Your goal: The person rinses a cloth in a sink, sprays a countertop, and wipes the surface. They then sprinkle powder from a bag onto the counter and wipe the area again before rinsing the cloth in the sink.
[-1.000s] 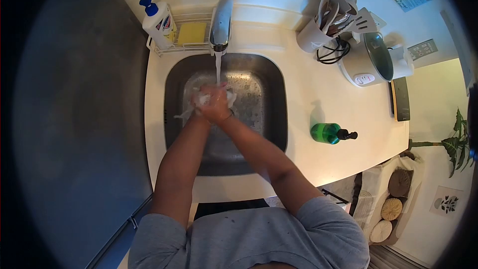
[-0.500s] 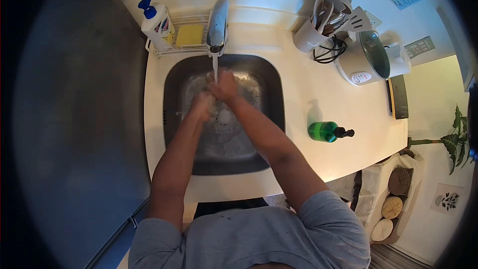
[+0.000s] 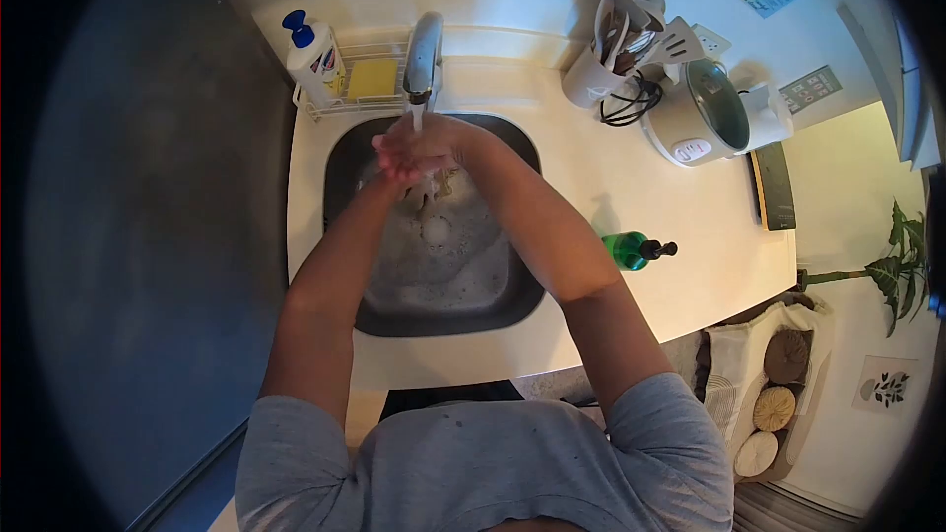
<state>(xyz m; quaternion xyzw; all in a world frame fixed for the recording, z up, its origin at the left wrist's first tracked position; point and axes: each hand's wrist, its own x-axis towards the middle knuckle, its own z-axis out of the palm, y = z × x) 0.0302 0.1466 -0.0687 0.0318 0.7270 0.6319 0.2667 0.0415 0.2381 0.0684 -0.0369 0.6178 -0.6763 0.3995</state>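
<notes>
Both hands meet under the running faucet, above the back part of the metal sink. My right hand lies across the top, in the water stream, its fingers stretched to the left and somewhat blurred. Below and against it is my left hand, whose fingers are mostly covered or smeared by motion. No object shows between the two hands. Water and a little foam spread over the sink floor around the drain.
A green pump bottle stands right of the sink, partly behind my right forearm. Behind the sink, a wire rack carries a white bottle and a yellow sponge. Farther right are a utensil holder and a rice cooker.
My hands have come closer together and my right hand now lies over the left under the stream. My right elbow has swung outward, and the view has shifted slightly.
</notes>
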